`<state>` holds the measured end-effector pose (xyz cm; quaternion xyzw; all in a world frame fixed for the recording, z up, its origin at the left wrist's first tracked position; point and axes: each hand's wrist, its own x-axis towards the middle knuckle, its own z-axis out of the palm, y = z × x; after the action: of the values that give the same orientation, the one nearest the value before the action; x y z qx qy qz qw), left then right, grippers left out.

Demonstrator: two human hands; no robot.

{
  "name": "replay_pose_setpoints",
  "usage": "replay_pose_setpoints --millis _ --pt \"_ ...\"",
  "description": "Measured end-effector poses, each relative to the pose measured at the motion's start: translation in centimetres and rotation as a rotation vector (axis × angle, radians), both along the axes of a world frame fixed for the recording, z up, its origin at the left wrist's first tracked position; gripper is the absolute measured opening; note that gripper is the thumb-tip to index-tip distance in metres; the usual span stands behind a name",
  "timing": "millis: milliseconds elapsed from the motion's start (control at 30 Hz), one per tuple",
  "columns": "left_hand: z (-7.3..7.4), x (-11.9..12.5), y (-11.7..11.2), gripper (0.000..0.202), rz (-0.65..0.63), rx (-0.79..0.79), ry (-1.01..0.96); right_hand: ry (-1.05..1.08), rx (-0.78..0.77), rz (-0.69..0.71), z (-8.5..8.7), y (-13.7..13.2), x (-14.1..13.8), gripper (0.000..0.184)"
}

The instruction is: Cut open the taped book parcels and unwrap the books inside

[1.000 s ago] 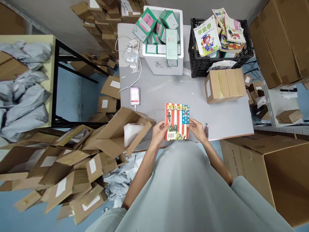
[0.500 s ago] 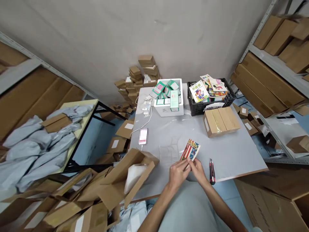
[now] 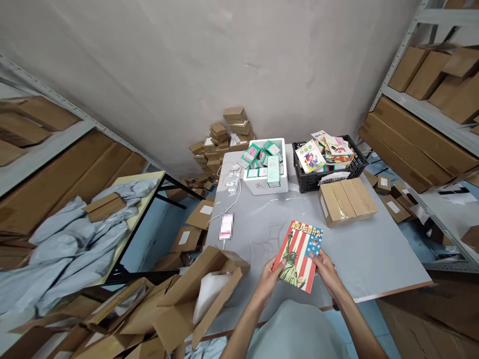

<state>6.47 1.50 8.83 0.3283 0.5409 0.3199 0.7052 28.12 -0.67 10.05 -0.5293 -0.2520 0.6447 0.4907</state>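
Both my hands hold a thin book (image 3: 300,255) with a red, white and blue striped flag cover and a green statue on it, just above the near edge of the grey table (image 3: 374,254). My left hand (image 3: 268,274) grips the book's left edge, fingers curled round it. My right hand (image 3: 326,269) grips its right edge the same way. The front cover faces up towards me, tilted a little to the right.
On the table stand a taped cardboard box (image 3: 346,200), a black crate of books (image 3: 326,158), a white foam box of green cartons (image 3: 265,165) and a phone on a cable (image 3: 226,226). An open cardboard box (image 3: 202,294) sits left. Shelves of boxes (image 3: 419,119) line the right.
The book was turned over from its back cover, edge-on half a second ago, to front cover up. The camera tilted up, so the wall and shelves came into view.
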Motion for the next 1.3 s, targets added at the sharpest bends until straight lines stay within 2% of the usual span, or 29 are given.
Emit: replay_pose_setpoints --millis 133,233,433,667,900,1100,1200,1300 --pt "0.5 0.3 0.7 0.084 0.163 0.045 0.065 0.013 -0.022 0.109 0.1 0.7 -1.0 0.073" --pt "1.1 -0.4 1.8 0.087 0.214 0.079 0.103 -0.002 -0.058 0.185 -0.2 1.0 -1.8 0.079" --pt "1.9 -2.1 2.8 0.09 0.202 0.104 0.126 -0.032 -0.025 0.247 -1.6 2.4 -3.1 0.086" --pt "1.0 -2.9 3.2 0.09 0.174 0.045 0.153 -0.023 0.028 0.264 -3.4 4.1 -3.6 0.083" --pt "0.6 -2.0 5.1 0.09 0.125 0.005 0.171 -0.015 0.035 0.211 -3.4 5.2 -1.9 0.075" --pt "-0.5 -0.5 5.8 0.071 0.11 -0.048 0.156 -0.008 0.026 0.135 -3.7 5.0 0.3 0.07" --pt "0.0 0.8 5.9 0.067 0.105 -0.056 0.151 -0.023 0.026 0.094 -4.2 4.2 1.3 0.07" --pt "0.6 2.2 6.2 0.071 0.085 -0.025 0.193 -0.037 0.029 0.057 -4.7 3.8 2.3 0.066"
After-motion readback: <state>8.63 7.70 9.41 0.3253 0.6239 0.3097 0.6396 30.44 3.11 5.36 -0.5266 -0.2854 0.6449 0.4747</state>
